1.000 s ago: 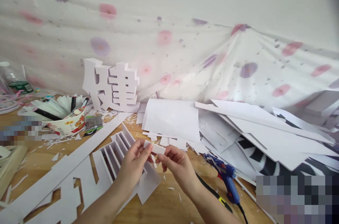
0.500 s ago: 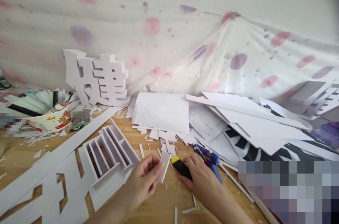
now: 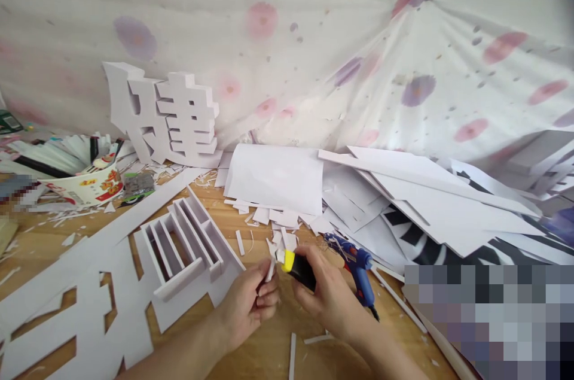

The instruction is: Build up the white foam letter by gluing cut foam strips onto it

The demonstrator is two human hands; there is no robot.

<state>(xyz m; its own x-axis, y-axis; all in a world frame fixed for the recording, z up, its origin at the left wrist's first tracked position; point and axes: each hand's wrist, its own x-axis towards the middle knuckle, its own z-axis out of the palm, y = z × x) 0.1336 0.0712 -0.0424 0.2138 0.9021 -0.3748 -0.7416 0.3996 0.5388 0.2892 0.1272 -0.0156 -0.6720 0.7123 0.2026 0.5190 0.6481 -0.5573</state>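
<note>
The left hand point(image 3: 248, 303) pinches a white piece point(image 3: 270, 270), long axis steep — just left of the tool point(image 3: 302, 271) the right hand point(image 3: 328, 291) grips.

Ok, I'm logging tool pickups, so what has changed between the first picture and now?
The right hand has let go of the small white piece and picked up the black-and-yellow tool from the table, bringing its yellow end leftward, close to the piece. The left hand has kept the piece but turned it nearly edge-on. The blue glue gun and standing white character stayed put.
</note>
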